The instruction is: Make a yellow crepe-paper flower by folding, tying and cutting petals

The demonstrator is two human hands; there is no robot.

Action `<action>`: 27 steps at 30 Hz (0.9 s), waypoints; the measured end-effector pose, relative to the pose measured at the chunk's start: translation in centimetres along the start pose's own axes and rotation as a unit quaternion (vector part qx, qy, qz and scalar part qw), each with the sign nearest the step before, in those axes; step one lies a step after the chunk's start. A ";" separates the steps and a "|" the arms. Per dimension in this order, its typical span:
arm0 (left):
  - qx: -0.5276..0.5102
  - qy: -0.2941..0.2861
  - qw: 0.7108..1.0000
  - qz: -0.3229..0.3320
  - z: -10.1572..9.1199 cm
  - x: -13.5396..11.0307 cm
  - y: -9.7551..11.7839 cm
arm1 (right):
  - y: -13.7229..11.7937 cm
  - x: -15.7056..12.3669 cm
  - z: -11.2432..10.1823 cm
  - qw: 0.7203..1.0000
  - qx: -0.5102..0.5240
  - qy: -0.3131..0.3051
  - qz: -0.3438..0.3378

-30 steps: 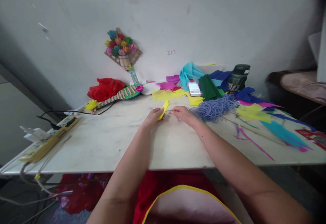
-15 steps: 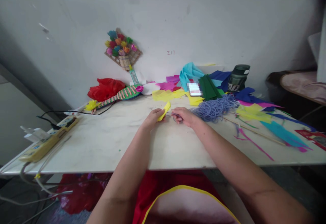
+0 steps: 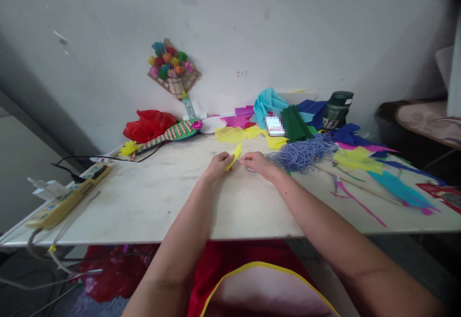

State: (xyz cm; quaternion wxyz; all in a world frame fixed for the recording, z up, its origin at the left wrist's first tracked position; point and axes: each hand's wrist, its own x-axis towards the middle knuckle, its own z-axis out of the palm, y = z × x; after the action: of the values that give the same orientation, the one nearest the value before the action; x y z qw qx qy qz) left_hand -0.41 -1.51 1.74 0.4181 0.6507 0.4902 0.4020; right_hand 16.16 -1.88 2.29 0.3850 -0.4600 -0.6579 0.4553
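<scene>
My left hand (image 3: 218,165) is closed around a folded strip of yellow crepe paper (image 3: 235,155), whose upper end sticks out past the fingers. Just to its right, my right hand (image 3: 256,162) pinches a thin blue-purple string (image 3: 248,169) close to the paper. A small gap shows between the two hands. The string looks to run toward the tangled heap of blue-purple string (image 3: 304,153) on the right. How the string meets the paper is too small to make out.
Crepe paper in yellow (image 3: 230,135), dark green (image 3: 295,124) and light blue (image 3: 270,101) lies along the wall beside a dark bottle (image 3: 337,110). A decorated lute shape (image 3: 180,131) and red plastic bag (image 3: 149,125) lie left. A power strip (image 3: 68,201) is on the left edge.
My right hand has shifted slightly left, closer to the yellow paper, and its fingers have straightened into a pinch. My left hand has barely moved and keeps the paper.
</scene>
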 end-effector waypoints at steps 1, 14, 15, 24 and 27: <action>0.012 -0.002 1.000 0.002 0.0 0.0 0.0 | 0.0 0.0 0.0 1.000 -0.005 -0.004 -0.007; 0.104 -0.034 0.994 -0.007 -0.5 0.2 -0.2 | 0.6 0.6 -0.6 0.964 -0.224 0.003 -0.144; 0.110 -0.042 0.993 -0.008 -0.6 0.2 -0.1 | 0.5 0.5 -0.7 0.958 -0.239 0.004 -0.156; 0.084 -0.154 0.985 -0.011 -1.0 0.0 0.0 | 0.5 1.2 -2.1 0.943 -0.224 -0.007 -0.248; 0.063 -0.213 0.974 -0.035 -0.9 -0.3 0.5 | 0.7 1.4 -2.4 0.945 -0.199 -0.042 -0.256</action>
State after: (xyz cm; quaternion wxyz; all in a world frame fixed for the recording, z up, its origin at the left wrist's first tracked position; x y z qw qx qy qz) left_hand -1.20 -1.79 2.51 0.4847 0.7288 0.4366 0.2080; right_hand 18.12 0.13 2.44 0.3614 -0.3235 -0.8463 0.2201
